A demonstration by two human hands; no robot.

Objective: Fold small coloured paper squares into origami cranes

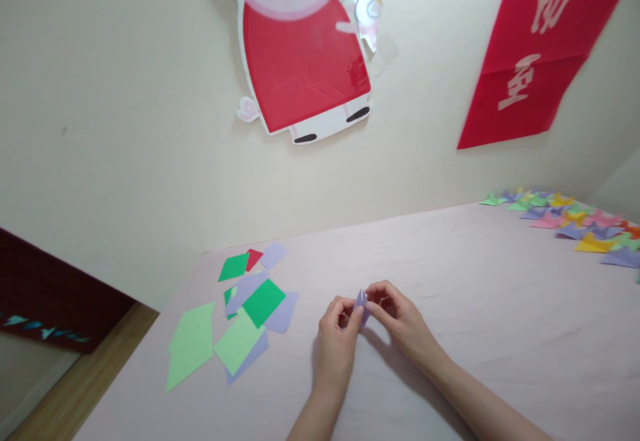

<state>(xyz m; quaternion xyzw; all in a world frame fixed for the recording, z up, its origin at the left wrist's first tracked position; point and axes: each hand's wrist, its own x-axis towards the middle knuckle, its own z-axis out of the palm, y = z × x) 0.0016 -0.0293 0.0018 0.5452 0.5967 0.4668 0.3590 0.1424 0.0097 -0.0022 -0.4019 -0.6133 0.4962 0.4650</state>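
A small piece of folded purple paper (pixel 361 299) stands upright between my two hands, just above the pale cloth-covered table (pixel 480 334). My left hand (pixel 339 321) pinches its left side, with the thumb against the near face. From the right, my right hand (pixel 395 311) has thumb and forefinger closed at the paper's edge. Its other fingers curl behind. The lower part of the paper is partly covered by my fingers. To the left lie loose paper sheets in dark green (pixel 264 302), light green (pixel 193 344) and purple (pixel 283 313), some overlapping.
Several rows of folded paper pieces (pixel 595 231) in mixed colours stand at the table's far right. A wall (pixel 150 127) rises behind the table, bearing a cartoon pig cutout (pixel 307 67) and a red banner (pixel 530 74). The table's left edge drops toward a wooden floor (pixel 95 354).
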